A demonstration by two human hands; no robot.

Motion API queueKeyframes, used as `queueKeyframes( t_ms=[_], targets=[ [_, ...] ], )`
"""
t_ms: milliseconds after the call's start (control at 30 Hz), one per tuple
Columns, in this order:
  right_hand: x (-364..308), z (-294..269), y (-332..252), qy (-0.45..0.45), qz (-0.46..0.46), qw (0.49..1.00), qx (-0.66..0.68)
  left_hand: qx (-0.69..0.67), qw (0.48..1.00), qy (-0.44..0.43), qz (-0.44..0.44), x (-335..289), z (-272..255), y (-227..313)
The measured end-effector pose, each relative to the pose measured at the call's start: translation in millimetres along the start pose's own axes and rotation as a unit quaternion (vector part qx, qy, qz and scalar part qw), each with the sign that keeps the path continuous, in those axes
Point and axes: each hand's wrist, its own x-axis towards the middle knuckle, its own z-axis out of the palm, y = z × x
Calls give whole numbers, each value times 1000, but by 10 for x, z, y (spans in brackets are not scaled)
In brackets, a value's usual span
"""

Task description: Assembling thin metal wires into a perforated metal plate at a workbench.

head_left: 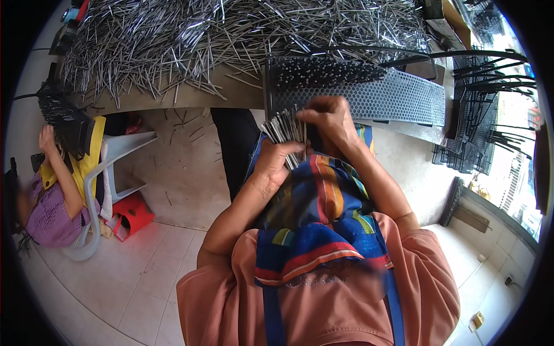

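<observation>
A bundle of thin grey metal rods [283, 128] fans upward above my lap, and my left hand [273, 160] is closed around its lower part with the thumb across the front. At the right side of the bundle, my right hand [333, 117] pinches a single rod between thumb and fingers; its other fingers are curled. Just beyond both hands is a slanted metal plate full of round holes [398, 95]. Many dark rods [323, 72] stand upright in the holes along its far left part. The lower ends of the bundle are partly hidden by my left hand.
A large heap of loose rods [173, 49] covers the table [156, 92] ahead. Black racks with curved handles [490, 81] hang at the right. On the left, another person [60, 196] sits by a grey plastic chair [95, 213] and a red container [131, 216]. Stray rods lie on the floor.
</observation>
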Motion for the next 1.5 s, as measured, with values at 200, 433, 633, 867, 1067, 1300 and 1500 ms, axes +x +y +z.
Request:
queueKeyframes(
  t_ms=[200, 433, 633, 867, 1067, 1300, 1500],
  targets=[
    [-47, -108, -37, -108, 252, 925, 264, 8, 999, 33, 9, -81, 146, 2],
    [115, -65, 7, 167, -42, 958, 229, 95, 992, 81, 12, -57, 80, -63],
    [178, -46, 47, 159, -149, 966, 135, 84, 993, 83, 15, -54, 114, -49],
    [185, -65, 9, 141, -181, 968, 96, 123, 989, 68, 35, -40, 104, -68],
    [191, 2, 119, 104, -187, 976, 39, 124, 988, 70, 62, -27, 125, -67],
    [222, 44, 45, 165, -237, 957, -19, 127, 987, 70, 65, -6, 124, -74],
    [270, 18, -17, 125, -204, 965, -106, 81, 994, 69, 36, -11, 159, -30]
  ],
)
